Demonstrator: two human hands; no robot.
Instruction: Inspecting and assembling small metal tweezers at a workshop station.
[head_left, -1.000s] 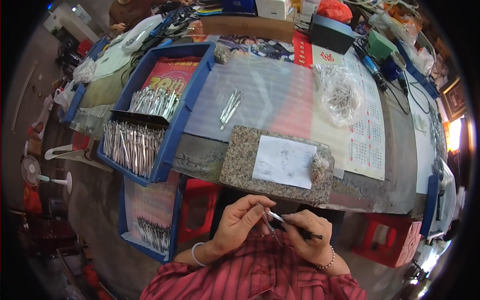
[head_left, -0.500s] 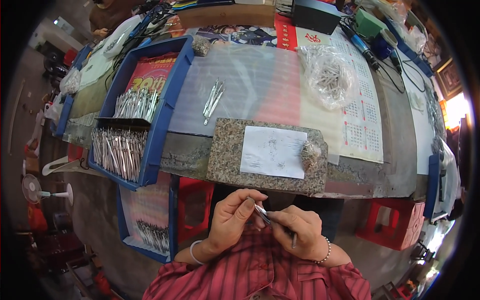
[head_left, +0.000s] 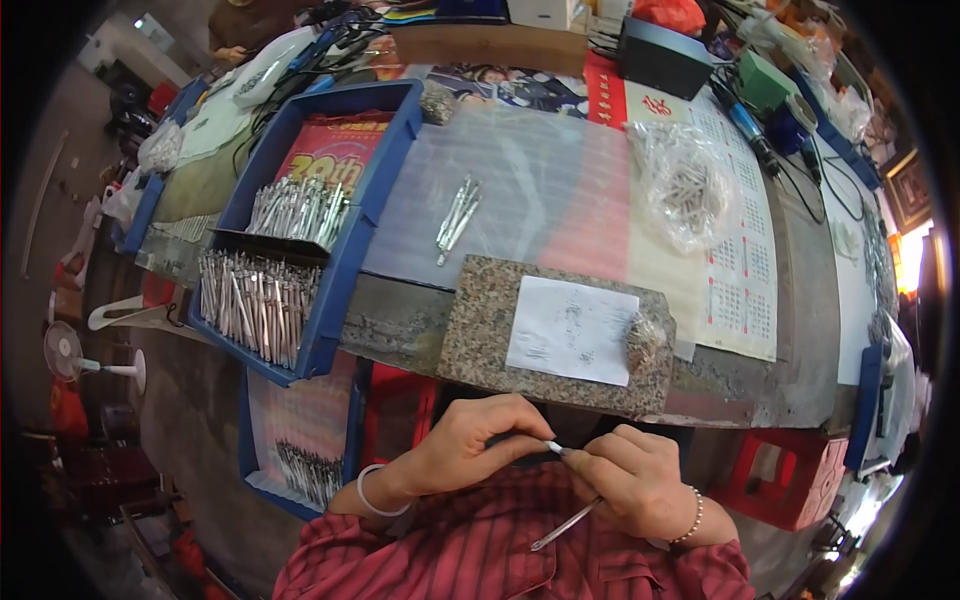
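A thin metal rod (head_left: 566, 522) is pinched in the right hand (head_left: 630, 483), close to the chest and below the tabletop (head_left: 560, 190) edge. Its upper tip is held in the narrow grip of the left hand (head_left: 470, 445). A granite slab (head_left: 480, 320) bearing white paper (head_left: 572, 330) is seen just beyond the hands.

Granite slab (head_left: 480, 330) – white paper (head_left: 570, 330) atop; blue trays (head_left: 345, 270) left.

Clear plastic bag (head_left: 685, 190) (crumpled) on calendar sheet (head_left: 740, 270)
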